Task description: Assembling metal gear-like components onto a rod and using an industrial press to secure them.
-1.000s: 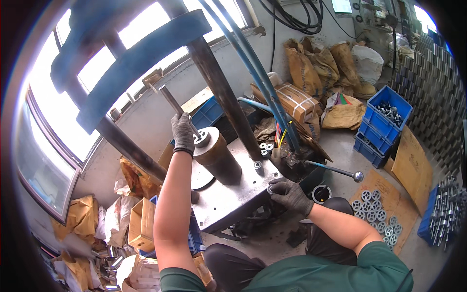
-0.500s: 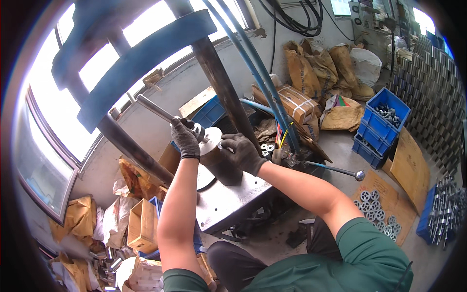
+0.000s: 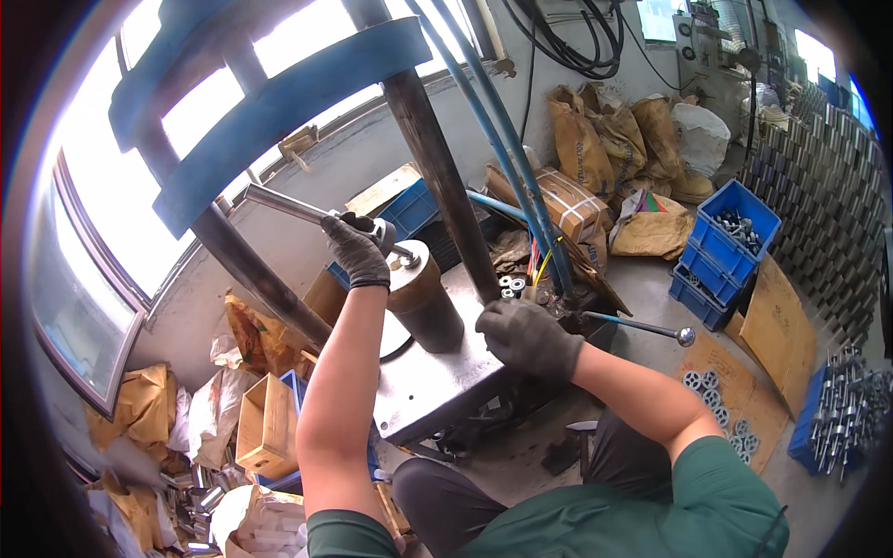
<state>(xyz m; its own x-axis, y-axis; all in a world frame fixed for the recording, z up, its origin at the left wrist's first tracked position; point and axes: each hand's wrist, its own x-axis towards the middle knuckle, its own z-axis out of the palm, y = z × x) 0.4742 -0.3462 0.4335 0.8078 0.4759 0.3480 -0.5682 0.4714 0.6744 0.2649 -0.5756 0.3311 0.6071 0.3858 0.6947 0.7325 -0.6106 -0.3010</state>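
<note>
My left hand [image 3: 358, 253], in a dark glove, is closed round a long steel shaft [image 3: 284, 204]. The shaft slants from the upper left down toward a dark upright cylinder [image 3: 430, 312] with a pale metal top. Just beyond my fingers a round collar [image 3: 383, 236] sits on the shaft. Its thin lower end is over the cylinder's top, and I cannot tell whether it touches. My right hand [image 3: 530, 339], also gloved, is curled at the right edge of the metal press table [image 3: 409, 395], apart from the cylinder. Whatever its fingers may hold is hidden.
A blue press frame [image 3: 288, 116] with dark columns rises over the table. Small metal rings [image 3: 510, 286] lie at its far right corner. A ball-ended lever [image 3: 642, 325] juts out at right. Blue crates [image 3: 730, 246] and spoked wheels [image 3: 712, 400] stand farther right, a wooden box [image 3: 267, 428] at left.
My right hand has left the cylinder's top and moved right and nearer to me. The left hand keeps the shaft, now slightly higher, with its lower end showing over the cylinder.
</note>
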